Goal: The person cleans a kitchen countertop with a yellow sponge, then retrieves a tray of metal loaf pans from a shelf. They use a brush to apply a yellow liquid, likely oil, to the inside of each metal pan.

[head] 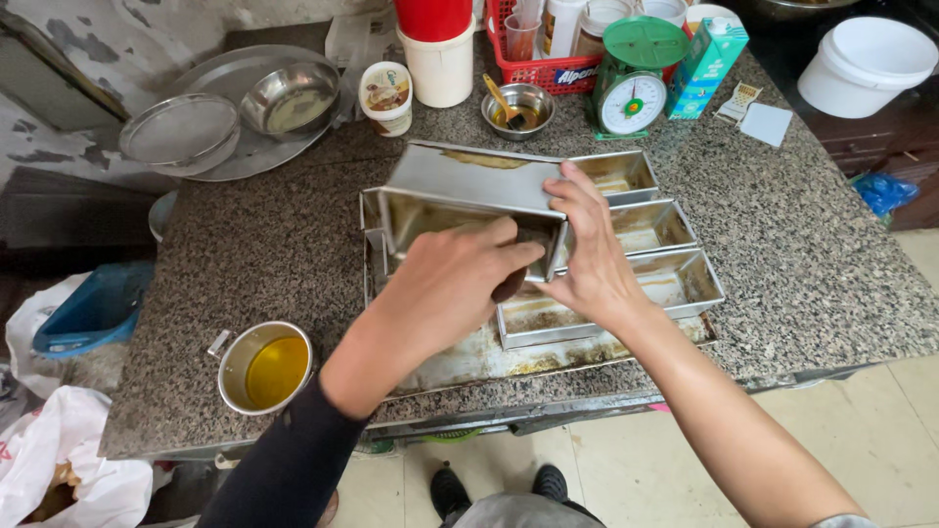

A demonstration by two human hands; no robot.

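A rectangular metal loaf tin (460,181) is tipped on its side above the counter, with its open face toward me. My right hand (587,256) grips the tin's right end, fingers over the top edge. My left hand (455,284), on a black-sleeved arm, reaches into the tin's mouth, closed around a small dark tool (511,286) whose tip I cannot make out. Three more loaf tins (675,284) lie open side up to the right on a greasy flat baking tray (469,357). A metal cup of yellow oil (264,370) stands at the near left of the granite counter.
At the back are a green kitchen scale (634,73), a small steel bowl (516,108) with a brush in it, a red basket (533,61) of jars, a teal carton (709,61) and a white tub (440,64). A round tray (230,147) with a sieve and bowl sits far left. A white bucket (866,61) stands far right.
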